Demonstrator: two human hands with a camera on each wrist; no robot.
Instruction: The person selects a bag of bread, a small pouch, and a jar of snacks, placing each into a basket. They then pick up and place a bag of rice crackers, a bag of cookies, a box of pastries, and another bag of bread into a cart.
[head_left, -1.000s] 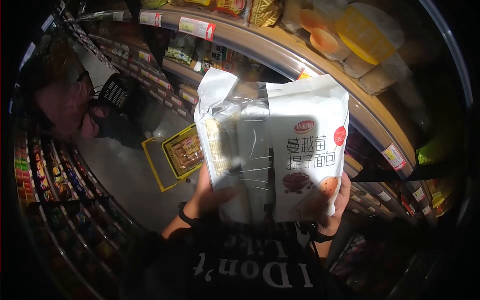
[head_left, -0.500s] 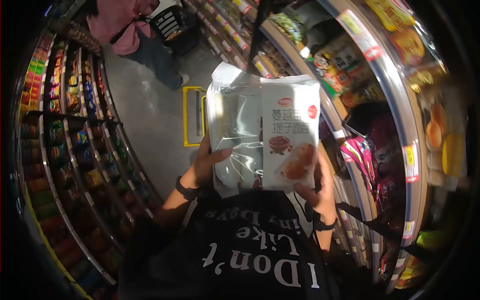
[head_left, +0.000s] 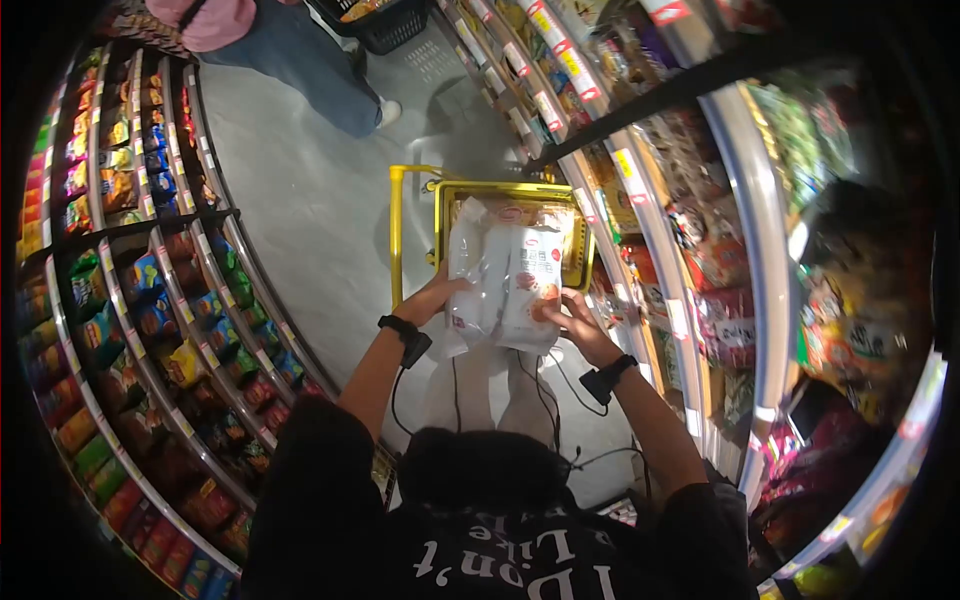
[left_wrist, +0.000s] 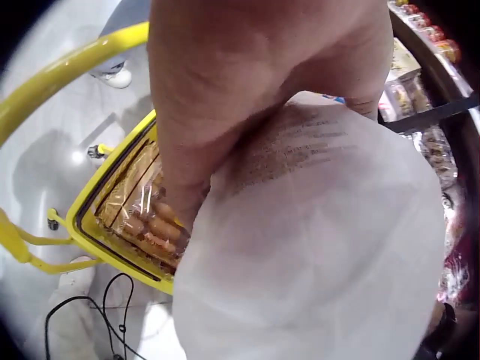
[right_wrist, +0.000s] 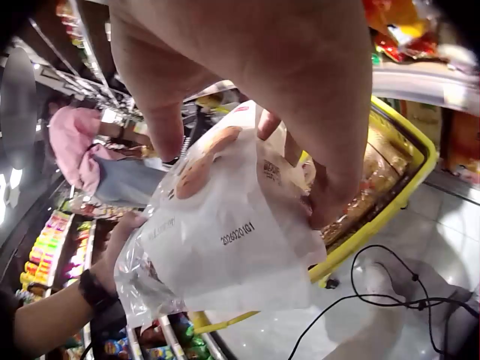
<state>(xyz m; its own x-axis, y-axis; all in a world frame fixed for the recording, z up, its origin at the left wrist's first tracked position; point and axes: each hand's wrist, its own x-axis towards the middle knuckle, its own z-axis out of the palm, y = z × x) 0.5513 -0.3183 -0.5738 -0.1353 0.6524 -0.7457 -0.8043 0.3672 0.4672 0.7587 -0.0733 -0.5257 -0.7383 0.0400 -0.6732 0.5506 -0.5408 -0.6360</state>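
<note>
Both hands hold a white, partly clear plastic bread bag (head_left: 528, 285), printed with pictures of bread, over a yellow shopping basket (head_left: 512, 187). My left hand (head_left: 440, 298) grips the bag's left side; the left wrist view shows its thumb and fingers on opposite sides of the white wrapping (left_wrist: 322, 247). On the right side, my right hand (head_left: 578, 322) pinches the bag, with the thumb over the printed front. Inside the basket lies a clear-wrapped pack of brown bread rolls (left_wrist: 154, 221), partly covered by the bag in the head view.
Snack shelves (head_left: 150, 320) line the left of the aisle, and packed shelves (head_left: 690, 270) curve close along the right. The basket's yellow handle (head_left: 397, 235) stands at its left. Farther up, a person in pink (head_left: 215, 22) stands near a black basket (head_left: 395, 30). Cables hang from both wrists.
The bread bag has moved down and away from the body, over the yellow basket, with both hands still gripping it. The head view has turned, bringing the basket to the middle.
</note>
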